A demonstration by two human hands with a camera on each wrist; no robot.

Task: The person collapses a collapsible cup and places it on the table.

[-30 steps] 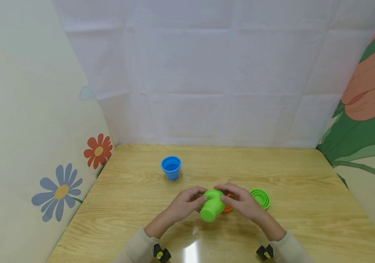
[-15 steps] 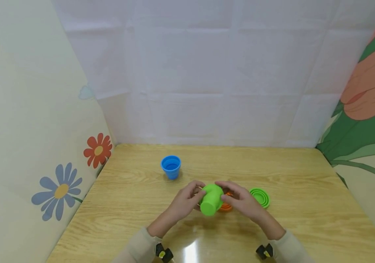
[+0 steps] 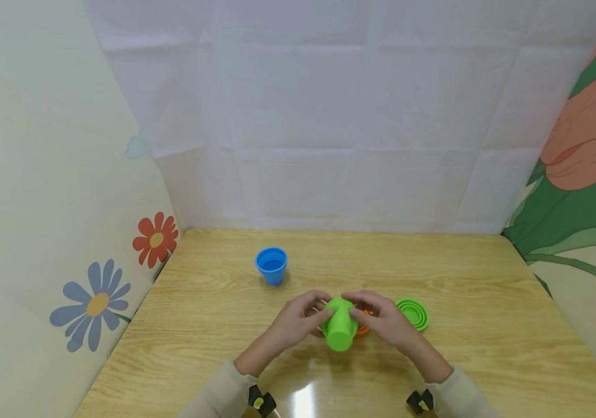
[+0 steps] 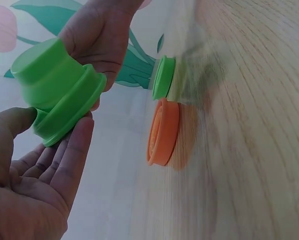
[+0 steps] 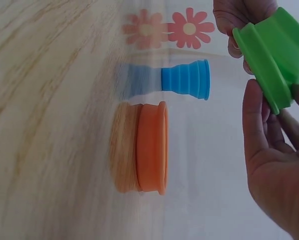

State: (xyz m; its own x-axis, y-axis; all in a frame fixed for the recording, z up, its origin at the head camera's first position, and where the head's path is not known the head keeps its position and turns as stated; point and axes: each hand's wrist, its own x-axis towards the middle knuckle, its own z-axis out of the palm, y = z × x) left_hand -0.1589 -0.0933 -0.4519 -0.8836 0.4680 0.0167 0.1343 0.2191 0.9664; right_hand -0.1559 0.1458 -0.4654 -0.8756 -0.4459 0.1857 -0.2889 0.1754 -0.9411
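Note:
Between both hands, above the table, is a partly unfolded green collapsible cup (image 3: pixel 340 334), tilted with its base toward me. My left hand (image 3: pixel 288 323) pinches one side of its rim, thumb on the outer wall and fingers beneath, as the left wrist view shows. On the opposite side my right hand (image 3: pixel 390 325) holds the rim between thumb and fingers. An orange collapsed cup (image 4: pixel 164 134) lies on the table beyond the held cup, mostly hidden in the head view. Right of it, a second green cup (image 3: pixel 414 314) lies flattened.
A blue collapsible cup (image 3: pixel 273 267) stands upright and extended, farther back and to the left. The wooden table (image 3: pixel 209 290) meets a white cloth backdrop (image 3: pixel 287 174) behind. Flower-printed panels (image 3: pixel 68 203) flank the sides.
The green cup dipped its base away, then swung it back down and slightly to the right. Both hands keep their hold and shift only a little. The other cups stay put.

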